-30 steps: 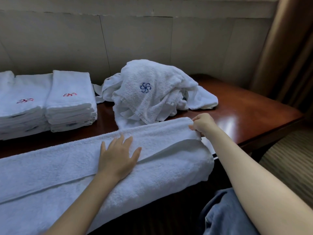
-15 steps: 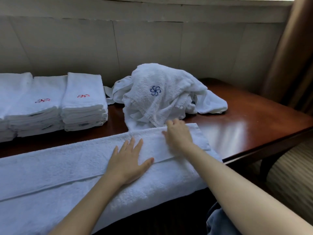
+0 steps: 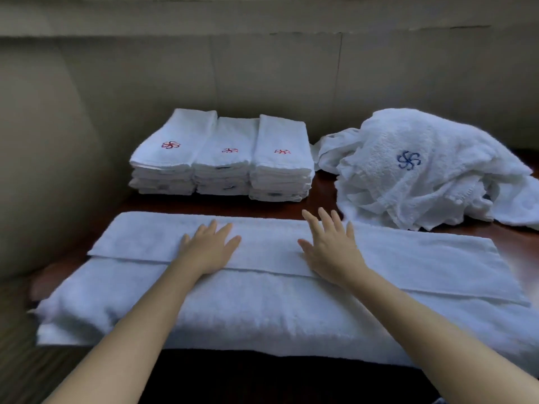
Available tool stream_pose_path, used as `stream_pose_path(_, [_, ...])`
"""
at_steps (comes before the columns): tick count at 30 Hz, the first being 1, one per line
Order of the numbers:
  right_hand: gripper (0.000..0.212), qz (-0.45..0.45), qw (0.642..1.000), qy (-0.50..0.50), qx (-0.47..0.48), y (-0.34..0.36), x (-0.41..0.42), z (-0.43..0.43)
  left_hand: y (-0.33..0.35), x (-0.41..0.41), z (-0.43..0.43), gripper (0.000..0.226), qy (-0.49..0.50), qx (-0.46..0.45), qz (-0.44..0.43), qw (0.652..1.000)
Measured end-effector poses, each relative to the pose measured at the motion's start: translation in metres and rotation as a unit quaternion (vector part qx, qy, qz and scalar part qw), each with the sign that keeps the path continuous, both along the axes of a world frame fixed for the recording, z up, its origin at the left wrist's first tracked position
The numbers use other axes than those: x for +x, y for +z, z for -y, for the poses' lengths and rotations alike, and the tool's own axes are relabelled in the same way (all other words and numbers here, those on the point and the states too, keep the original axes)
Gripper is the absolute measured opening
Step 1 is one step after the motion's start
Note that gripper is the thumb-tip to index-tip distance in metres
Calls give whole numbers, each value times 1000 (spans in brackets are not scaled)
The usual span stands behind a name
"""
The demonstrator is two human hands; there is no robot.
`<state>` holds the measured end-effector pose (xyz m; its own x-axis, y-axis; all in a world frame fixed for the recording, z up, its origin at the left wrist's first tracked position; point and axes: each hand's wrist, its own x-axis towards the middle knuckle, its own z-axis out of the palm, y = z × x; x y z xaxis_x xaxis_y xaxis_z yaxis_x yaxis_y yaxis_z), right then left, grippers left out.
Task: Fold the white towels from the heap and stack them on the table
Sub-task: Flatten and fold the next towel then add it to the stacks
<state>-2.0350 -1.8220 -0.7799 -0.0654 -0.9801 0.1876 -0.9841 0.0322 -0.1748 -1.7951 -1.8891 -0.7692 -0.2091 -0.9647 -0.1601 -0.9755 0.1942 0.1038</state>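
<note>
Long white towel (image 3: 262,287) lies flat, folded lengthwise, across my near table edge; crumpled heap (image 3: 423,170) back-right, three folded stacks (image 3: 224,158) back-left.

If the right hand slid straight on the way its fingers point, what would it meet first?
Probably the heap of unfolded towels: the right hand lies flat on the long towel, fingers aimed toward the heap's near-left edge. Depth is unclear; it might pass just left.

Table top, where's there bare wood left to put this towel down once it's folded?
A bare strip of table runs between the long towel and the three folded stacks. More shows right, below the heap. The back is crowded; both hands press flat on the towel.
</note>
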Motion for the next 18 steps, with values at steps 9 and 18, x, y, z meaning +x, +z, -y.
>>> stream_pose_path(9, [60, 1, 989, 123, 85, -5, 52, 27, -8, 138, -9, 66, 333, -161, -173, 913])
stream_pose_path(18, [25, -79, 928, 328, -161, 3, 67, 4, -2, 146, 1, 55, 443, -230, -345, 795])
